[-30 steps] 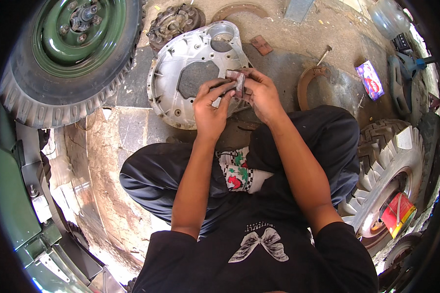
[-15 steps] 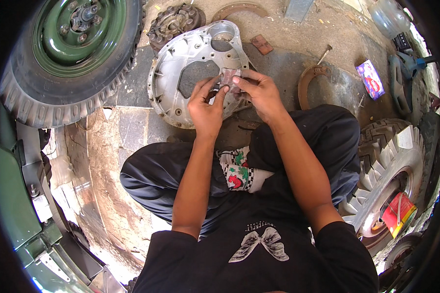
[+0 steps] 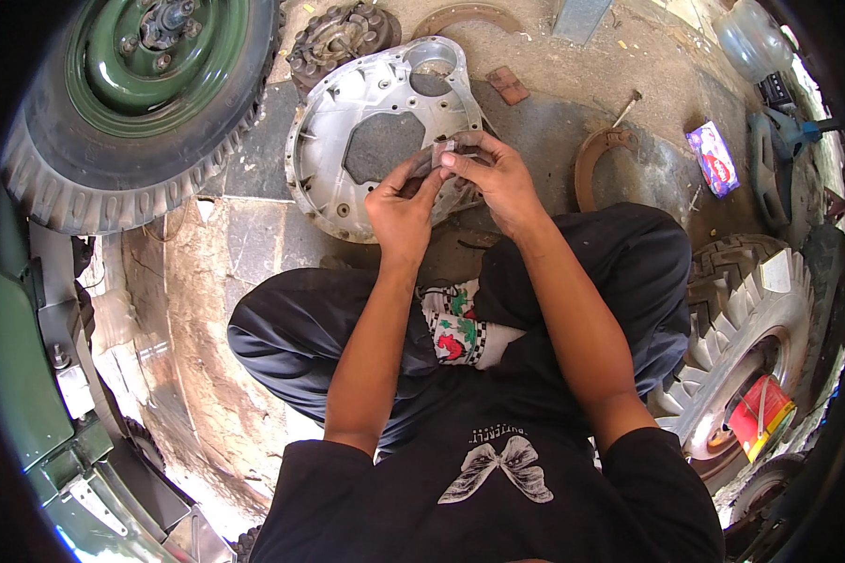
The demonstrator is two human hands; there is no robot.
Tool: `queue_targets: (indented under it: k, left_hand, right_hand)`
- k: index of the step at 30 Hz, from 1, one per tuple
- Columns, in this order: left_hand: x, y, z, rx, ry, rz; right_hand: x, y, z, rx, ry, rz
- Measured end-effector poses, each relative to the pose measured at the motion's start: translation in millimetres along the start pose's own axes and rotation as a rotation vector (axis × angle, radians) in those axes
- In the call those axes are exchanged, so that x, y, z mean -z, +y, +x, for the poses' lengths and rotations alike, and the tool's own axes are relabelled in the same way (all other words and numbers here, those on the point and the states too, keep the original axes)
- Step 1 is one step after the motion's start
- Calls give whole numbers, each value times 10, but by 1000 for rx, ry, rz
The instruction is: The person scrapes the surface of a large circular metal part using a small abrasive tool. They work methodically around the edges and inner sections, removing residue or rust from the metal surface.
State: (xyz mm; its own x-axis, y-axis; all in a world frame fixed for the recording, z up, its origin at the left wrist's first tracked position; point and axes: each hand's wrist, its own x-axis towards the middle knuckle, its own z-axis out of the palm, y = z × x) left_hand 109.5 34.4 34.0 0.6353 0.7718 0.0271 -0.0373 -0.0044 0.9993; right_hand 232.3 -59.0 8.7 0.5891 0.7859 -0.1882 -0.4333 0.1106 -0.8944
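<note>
Between the fingers of both hands is a small, worn, reddish-grey piece of sandpaper (image 3: 440, 152), now looking narrow and folded. My left hand (image 3: 403, 199) pinches its left side, with thumb and fingers together. My right hand (image 3: 499, 181) grips the right side, its thumb pressed on the front. Both hands are raised over the right part of a large silver metal housing (image 3: 321, 158), which lies on the floor and has a big central opening and a round hole at its top. My fingers partly hide the sandpaper and the housing's right edge.
A green-rimmed wheel (image 3: 89, 183) stands at the left, near a bolted round metal part (image 3: 333, 47). Beyond the housing lies a reddish-brown scrap (image 3: 507, 84). To the right are a curved rusty shoe (image 3: 589, 174), a bolt (image 3: 627, 108), a purple packet (image 3: 713, 159) and another tyre (image 3: 723, 314).
The sandpaper was spread wider across my fingers and now looks folded narrower. My hands have drawn slightly closer together around it.
</note>
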Motion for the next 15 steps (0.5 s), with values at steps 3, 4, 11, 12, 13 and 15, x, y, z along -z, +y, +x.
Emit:
queue_targets:
  k: [3,4,11,12,13,15]
  left_hand:
    - [0,-60,10,20,12,-77]
    - [6,-84,18,34,16,-102]
    - [22,-122,56,108,16,-82]
    - [28,-152,61,100,17,-126]
    - [27,-193,64,91,19,-170]
    - [15,-225,61,61,24,-110]
  right_hand:
    - [-19,3,-7,-22,-4,85]
    - [-27,-3,-7,9,-2,49]
    - [-24,-76,-23,203,-38,-217]
    - [-43,-95,-35,220,-38,-214]
    - [-41,-88,-31,224,-39,-209]
    - [4,-63,-3,232,-36,-198]
